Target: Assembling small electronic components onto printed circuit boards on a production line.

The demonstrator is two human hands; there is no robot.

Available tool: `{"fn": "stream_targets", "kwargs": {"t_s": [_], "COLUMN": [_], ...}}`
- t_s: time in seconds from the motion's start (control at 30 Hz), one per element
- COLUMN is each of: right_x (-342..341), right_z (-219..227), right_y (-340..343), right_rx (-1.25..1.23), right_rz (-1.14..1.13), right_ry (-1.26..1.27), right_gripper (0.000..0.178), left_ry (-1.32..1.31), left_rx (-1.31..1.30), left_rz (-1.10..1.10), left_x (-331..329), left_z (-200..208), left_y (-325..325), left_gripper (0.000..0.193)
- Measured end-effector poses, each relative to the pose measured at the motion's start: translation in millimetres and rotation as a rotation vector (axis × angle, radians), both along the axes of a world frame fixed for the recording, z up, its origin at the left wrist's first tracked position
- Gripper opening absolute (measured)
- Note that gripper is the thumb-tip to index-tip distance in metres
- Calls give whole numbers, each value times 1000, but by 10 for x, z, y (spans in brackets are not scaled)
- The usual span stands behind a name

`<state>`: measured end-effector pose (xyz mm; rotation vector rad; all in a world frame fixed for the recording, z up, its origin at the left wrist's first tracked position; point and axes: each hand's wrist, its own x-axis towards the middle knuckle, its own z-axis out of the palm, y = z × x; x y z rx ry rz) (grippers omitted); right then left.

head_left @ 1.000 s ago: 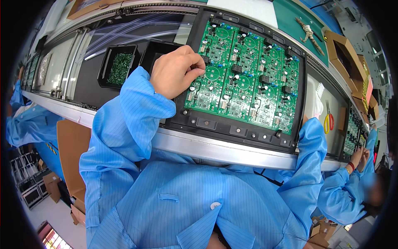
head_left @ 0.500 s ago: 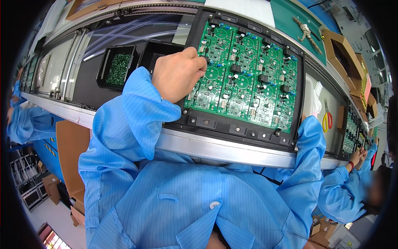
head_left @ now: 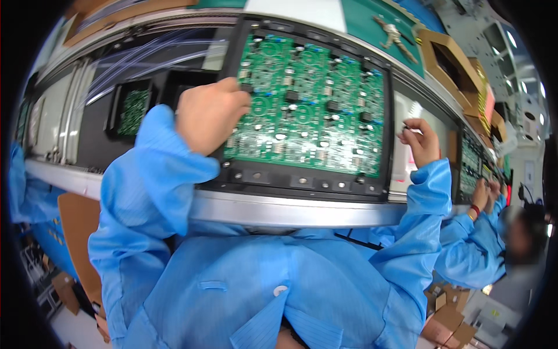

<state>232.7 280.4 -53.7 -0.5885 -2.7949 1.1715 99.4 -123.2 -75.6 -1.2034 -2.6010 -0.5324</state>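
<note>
A panel of green circuit boards (head_left: 308, 125) lies in a black frame (head_left: 279, 185), populated with black blocks, white capacitors and small blue parts. My left hand (head_left: 212, 115) is closed at the panel's left edge, fingertips by a black component; whatever they grip is hidden. Off the frame's right side, my right hand (head_left: 423, 142) is raised with thumb and forefinger pinched around a small dark part (head_left: 405, 126), too blurred to name. Left of my left hand, a black bin holds small green components (head_left: 133, 110). Beside it is a second black bin (head_left: 185, 80), partly covered by the hand.
A metal rail (head_left: 290, 214) runs along the near edge. A white tray (head_left: 400, 166) sits right of the frame. A cardboard box (head_left: 444, 58) and a wrapped tool (head_left: 395, 38) lie at the far right. Another person's hands (head_left: 481, 195) work over boards further right.
My right hand has risen into sight from behind the frame's right edge, now pinching something small. The view has shifted; my left hand stays at the panel's left edge. The yellow-and-red-handled tool is now hidden.
</note>
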Motion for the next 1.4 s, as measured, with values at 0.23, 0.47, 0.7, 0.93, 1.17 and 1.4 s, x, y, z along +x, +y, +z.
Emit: {"fn": "stream_targets", "kwargs": {"t_s": [0.23, 0.47, 0.7, 0.93, 1.17, 1.4], "right_x": [-183, -536, -803, -924, -1033, -1108], "right_z": [467, 491, 355, 271, 144, -8], "right_y": [-708, -1284, -1682, -1923, -2075, -2212], "right_rx": [-455, -670, -726, -699, -450, 189], "right_rz": [213, 362, 452, 544, 619, 778], "right_ry": [77, -15, -74, -82, 55, 401], "right_gripper": [20, 20, 19, 17, 15, 17], "left_ry": [-365, -393, -468, -565, -547, -526], "left_rx": [473, 615, 738, 810, 681, 518], "left_rz": [38, 92, 68, 14, 88, 192], "left_x": [29, 28, 75, 124, 79, 86], "left_z": [-35, -92, -56, -28, -98, -130], "left_y": [-110, -284, -296, -255, -304, -324], "left_gripper": [6, 7, 6, 6, 7, 10]}}
